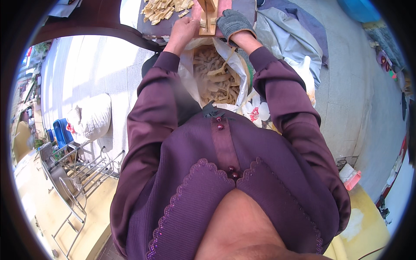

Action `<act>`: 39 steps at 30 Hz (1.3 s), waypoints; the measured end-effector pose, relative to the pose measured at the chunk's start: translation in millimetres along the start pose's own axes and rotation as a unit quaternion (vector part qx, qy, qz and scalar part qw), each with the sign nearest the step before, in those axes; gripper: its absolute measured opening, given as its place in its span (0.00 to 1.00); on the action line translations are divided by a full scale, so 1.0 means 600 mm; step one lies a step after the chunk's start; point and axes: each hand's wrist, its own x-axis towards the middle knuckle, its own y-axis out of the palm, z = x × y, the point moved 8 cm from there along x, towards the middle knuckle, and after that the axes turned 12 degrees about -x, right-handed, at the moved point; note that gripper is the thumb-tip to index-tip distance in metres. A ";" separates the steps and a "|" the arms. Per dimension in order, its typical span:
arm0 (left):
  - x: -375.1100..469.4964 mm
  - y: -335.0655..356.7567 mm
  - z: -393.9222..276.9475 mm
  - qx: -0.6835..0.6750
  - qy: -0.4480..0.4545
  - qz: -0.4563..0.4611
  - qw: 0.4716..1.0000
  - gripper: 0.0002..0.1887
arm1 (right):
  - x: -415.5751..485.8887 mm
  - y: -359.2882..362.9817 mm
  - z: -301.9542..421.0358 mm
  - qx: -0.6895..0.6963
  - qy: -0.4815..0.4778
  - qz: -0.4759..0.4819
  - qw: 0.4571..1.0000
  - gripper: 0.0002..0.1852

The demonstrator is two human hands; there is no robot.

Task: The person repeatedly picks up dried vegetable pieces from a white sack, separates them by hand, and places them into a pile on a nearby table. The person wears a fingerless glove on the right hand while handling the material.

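At a small wooden device (208, 30) on the dark bench top (156, 31), both my hands meet a pale tan strip (203, 24) that lies across its base. My bare left hand (187, 28) grips the strip's left end. On the other side, my right hand (235, 24), in a grey knitted glove, closes on its right end. An upright wooden part of the device stands between them. Cut flat tan pieces (159, 9) are heaped at the bench's back left. Below the bench edge, a white-lined sack (242, 78) holds many long, dried-looking tan strips (217, 78).
Grey cloth (282, 35) and a white glove (304, 70) lie to the right of the sack. A curved dark wooden chair part (97, 32) is at the left. Farther left are a stuffed white sack (92, 120), a blue container (61, 130) and a metal rack (74, 175).
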 end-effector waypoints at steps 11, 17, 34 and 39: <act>-0.218 0.085 0.055 -0.451 -0.267 0.137 0.841 0.21 | -0.128 -0.156 0.082 0.302 -0.080 -0.298 0.902 0.12; -0.178 0.065 0.040 -0.651 -0.184 0.188 0.712 0.16 | -0.130 -0.118 0.133 0.570 -0.096 -0.123 0.807 0.15; -0.229 -0.014 -0.133 0.048 0.278 -0.134 0.950 0.09 | -0.073 -0.018 0.098 0.739 0.069 0.018 0.670 0.18; -0.221 -0.008 -0.136 0.087 0.344 -0.083 0.931 0.07 | -0.099 -0.083 0.102 0.675 0.012 0.019 0.738 0.24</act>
